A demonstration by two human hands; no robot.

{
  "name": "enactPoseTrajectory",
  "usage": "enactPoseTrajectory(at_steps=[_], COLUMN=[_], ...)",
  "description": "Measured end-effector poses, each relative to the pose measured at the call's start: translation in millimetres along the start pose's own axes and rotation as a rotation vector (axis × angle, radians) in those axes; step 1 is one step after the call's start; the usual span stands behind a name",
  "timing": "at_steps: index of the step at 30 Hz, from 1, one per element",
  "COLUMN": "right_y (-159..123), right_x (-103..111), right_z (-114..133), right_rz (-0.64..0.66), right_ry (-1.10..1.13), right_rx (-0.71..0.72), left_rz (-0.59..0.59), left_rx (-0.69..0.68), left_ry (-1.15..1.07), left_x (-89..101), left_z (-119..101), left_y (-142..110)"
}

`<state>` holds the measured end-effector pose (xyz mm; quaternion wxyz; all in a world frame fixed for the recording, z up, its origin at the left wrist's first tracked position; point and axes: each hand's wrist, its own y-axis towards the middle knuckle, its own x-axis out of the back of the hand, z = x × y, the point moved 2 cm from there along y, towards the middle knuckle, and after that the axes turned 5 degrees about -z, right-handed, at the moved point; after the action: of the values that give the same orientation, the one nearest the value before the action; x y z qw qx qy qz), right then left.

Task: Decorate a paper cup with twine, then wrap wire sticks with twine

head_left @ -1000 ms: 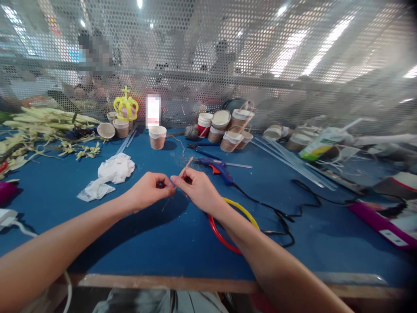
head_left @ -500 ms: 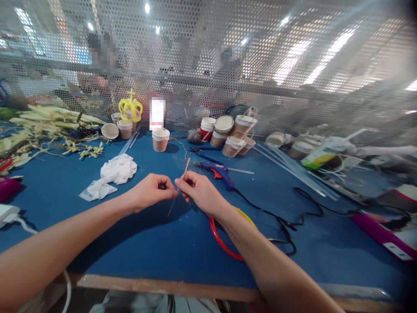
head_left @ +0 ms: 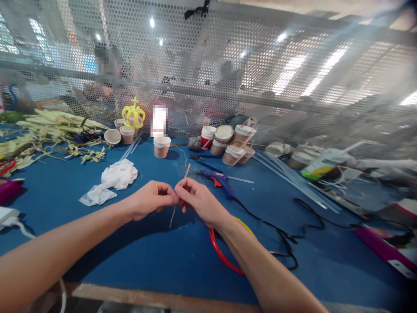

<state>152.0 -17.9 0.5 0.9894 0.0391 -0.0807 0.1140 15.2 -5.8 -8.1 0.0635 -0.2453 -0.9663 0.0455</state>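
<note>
A thin stem [head_left: 187,171], tan and thicker at its upper end and wire-thin below, slants between my hands above the blue table [head_left: 156,256]. My left hand [head_left: 152,199] pinches it from the left, thumb against forefinger. From the other side my right hand [head_left: 199,198] grips it, its fingertips meeting the left ones. The fingers hide the middle of the stem. Just right of my right hand lies a blue glue gun [head_left: 219,179] with an orange trigger. Beyond the hands stands a twine-wrapped cup [head_left: 161,148], with loose twine [head_left: 182,151] running from a grey ball [head_left: 194,143].
Crumpled white tissue [head_left: 120,174] lies at left. Pliers [head_left: 206,162] rest behind the glue gun, near several cups [head_left: 233,155]. A red and yellow loop [head_left: 221,255] sits under my right forearm. Clear glue sticks [head_left: 293,182] and a black cable [head_left: 263,218] lie right; dried husks [head_left: 65,121] left.
The camera view has tilted up slightly, so the scene sits lower. My fingertips have drawn closer together on the stem, which both hands still hold.
</note>
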Motion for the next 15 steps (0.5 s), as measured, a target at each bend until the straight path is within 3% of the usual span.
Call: enactPoseTrajectory(at_steps=[7,15], right_y=[1.6,0.7], right_x=[3.8,3.3], right_z=[3.2,2.0], right_rz=[-0.127,-0.158], right_ry=[-0.211,-0.292], right_rx=[0.053,0.058], left_rz=[-0.064,-0.103], left_rx=[-0.074,-0.116], left_ry=[0.138,0.138], left_x=[3.7,0.7], left_z=[-0.3,4.9], left_y=[1.6,2.1])
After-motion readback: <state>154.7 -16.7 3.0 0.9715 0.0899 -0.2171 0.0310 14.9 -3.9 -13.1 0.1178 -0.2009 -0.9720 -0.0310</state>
